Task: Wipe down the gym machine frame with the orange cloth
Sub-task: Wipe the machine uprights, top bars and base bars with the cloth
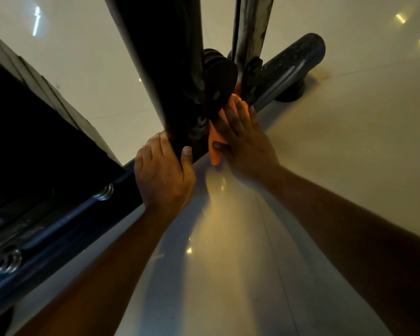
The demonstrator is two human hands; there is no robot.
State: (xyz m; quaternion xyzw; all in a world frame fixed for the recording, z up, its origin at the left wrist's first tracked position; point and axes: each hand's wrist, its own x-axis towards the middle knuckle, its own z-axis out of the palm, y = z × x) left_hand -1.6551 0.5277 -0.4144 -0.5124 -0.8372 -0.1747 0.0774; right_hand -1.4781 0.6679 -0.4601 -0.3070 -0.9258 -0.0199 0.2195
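Observation:
The gym machine frame is dark metal: a thick upright post point(165, 57) rises from a horizontal base bar point(289, 66) lying on the floor. My left hand point(164, 170) is wrapped around the foot of the post, thumb on its near face. My right hand point(243, 139) lies flat with fingers spread, pressing the orange cloth point(215, 144) against the base bar just right of the post. Most of the cloth is hidden under my palm and fingers; its near end sticks out below my thumb.
A black pulley wheel point(220, 76) and a grimy second upright point(251, 27) stand right behind the cloth. A black weight stack point(34, 141) with chrome bolts point(104, 191) fills the left side. The pale glossy tiled floor point(349, 141) extends right and near me.

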